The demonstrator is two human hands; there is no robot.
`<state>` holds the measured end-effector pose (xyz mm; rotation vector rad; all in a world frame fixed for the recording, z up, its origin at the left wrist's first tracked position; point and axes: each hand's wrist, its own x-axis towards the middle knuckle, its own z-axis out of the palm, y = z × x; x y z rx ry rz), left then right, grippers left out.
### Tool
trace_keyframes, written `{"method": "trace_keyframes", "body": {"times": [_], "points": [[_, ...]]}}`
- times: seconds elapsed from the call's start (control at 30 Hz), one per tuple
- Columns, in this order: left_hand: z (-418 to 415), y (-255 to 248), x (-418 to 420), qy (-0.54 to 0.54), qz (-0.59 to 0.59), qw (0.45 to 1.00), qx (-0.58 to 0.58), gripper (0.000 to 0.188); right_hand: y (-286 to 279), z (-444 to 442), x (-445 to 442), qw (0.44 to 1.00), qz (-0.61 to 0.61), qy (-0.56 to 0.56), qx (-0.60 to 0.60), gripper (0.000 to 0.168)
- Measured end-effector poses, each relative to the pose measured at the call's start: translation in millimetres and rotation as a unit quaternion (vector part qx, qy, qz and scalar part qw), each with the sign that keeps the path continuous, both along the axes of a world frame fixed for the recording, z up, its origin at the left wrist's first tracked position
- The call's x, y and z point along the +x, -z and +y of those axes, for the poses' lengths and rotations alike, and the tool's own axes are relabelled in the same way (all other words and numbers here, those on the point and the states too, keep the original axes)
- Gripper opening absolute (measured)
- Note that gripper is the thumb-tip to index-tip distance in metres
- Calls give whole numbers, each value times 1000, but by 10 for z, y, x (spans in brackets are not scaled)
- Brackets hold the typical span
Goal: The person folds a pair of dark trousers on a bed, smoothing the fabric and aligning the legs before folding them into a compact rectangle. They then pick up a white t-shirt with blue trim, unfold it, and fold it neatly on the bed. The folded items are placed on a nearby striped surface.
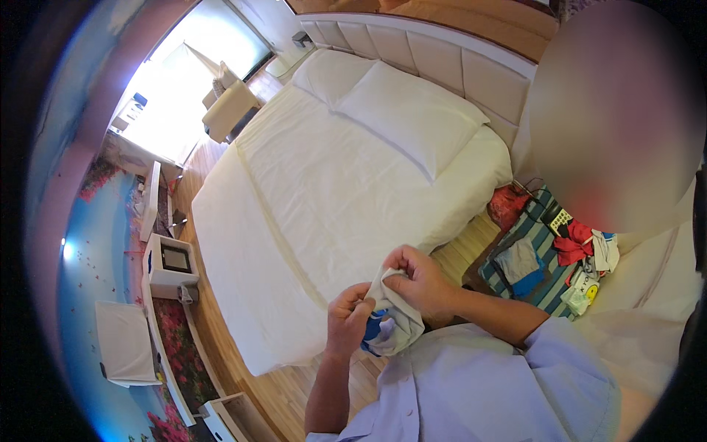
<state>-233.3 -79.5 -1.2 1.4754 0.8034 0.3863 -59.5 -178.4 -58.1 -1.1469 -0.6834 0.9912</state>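
Observation:
Both hands pinch a light grey-white cloth garment (406,326) with blue parts, held bunched in front of my shirt, close to the bed's near edge. My left hand (351,317) grips its edge between thumb and fingers. A little higher and to the right, my right hand (422,282) holds a folded-over part of the same cloth. The garment's lower part hangs below the hands, and its full shape is hidden in the folds.
Beyond my hands lies a bed with a white sheet (331,204) and white pillows (409,116). At the right, a green striped surface (547,248) bears a red cloth (574,242), a grey and blue cloth (519,262) and a remote or phone with buttons (558,218). A blurred area covers the upper right.

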Motion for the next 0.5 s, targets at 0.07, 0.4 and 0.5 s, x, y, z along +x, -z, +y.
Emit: {"method": "trace_keyframes", "body": {"times": [0.07, 0.4, 0.5], "points": [[87, 26, -94, -5, 51, 995, 88, 26, -113, 23, 92, 998, 3, 68, -10, 25], [757, 140, -859, -45, 131, 981, 134, 32, 49, -126, 927, 980, -45, 194, -25, 15], [722, 252, -869, -28, 154, 966, 203, 29, 63, -116, 870, 983, -32, 181, -30, 15]]}}
